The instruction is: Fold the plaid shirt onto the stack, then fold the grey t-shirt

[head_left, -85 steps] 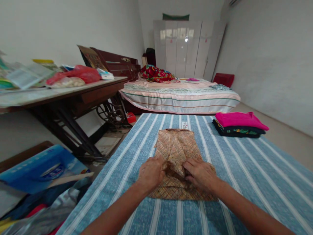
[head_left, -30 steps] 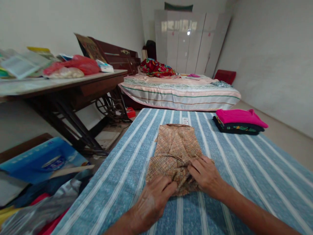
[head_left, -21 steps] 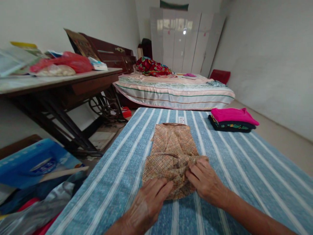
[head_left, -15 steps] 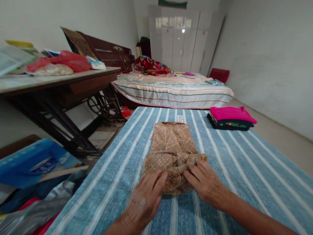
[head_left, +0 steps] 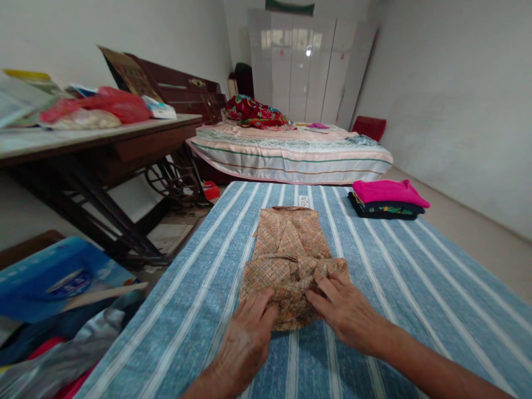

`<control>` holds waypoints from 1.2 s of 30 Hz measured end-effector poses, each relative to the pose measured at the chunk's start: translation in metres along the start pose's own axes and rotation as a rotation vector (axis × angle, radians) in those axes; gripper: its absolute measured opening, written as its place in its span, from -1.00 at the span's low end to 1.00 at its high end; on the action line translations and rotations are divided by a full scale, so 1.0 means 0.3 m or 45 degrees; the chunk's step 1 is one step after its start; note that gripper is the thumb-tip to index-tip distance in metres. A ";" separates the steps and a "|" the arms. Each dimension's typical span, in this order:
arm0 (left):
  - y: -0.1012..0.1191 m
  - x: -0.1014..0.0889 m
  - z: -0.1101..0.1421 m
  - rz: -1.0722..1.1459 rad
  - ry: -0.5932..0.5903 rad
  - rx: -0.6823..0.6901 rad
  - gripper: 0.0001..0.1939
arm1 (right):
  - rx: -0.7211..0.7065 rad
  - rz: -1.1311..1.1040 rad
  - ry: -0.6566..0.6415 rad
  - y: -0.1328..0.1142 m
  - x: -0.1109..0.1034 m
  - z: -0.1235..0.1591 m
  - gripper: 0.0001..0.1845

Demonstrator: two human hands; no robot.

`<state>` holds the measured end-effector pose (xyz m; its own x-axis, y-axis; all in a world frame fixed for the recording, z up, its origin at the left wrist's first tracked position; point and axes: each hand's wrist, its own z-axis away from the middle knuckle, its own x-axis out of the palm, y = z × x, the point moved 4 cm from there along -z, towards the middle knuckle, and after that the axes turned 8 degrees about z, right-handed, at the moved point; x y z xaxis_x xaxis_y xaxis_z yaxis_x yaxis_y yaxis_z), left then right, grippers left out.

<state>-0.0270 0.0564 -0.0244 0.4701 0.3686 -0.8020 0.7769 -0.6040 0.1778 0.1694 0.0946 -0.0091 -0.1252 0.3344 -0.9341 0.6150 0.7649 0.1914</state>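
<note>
A tan and brown checked garment [head_left: 286, 238], partly folded, lies on the blue-and-white striped cover [head_left: 199, 266]. Its near half is folded into a thicker, wrinkled layer. My left hand [head_left: 245, 332] rests over the lower left edge of this layer, its fingers stretched out side by side. On the right part of the cloth, the fingertips of my right hand [head_left: 347, 310] press down. They are bent and spread apart, and the cloth is creased around them. Any fabric caught under my fingers is hidden.
A folded pile topped with a pink garment [head_left: 386, 192] sits at the far right of the cover. To the left stand a table with an iron treadle frame [head_left: 174, 177] and a blue carton [head_left: 62, 277] by loose clothes. Beyond is a bed [head_left: 291, 160].
Both hands have slid slightly left over the checked garment. The fabric under my right hand looks a little flatter. The whole view has shifted slightly.
</note>
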 end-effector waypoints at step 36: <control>0.005 -0.036 0.000 0.208 0.075 0.139 -0.67 | 0.871 -0.144 0.248 0.225 0.018 -0.014 -0.78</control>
<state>-0.0308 0.0515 -0.0153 0.6126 0.2981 -0.7320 0.6395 -0.7313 0.2373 0.2069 0.1503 -0.0001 -0.3145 0.4145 -0.8540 0.9320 0.3057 -0.1949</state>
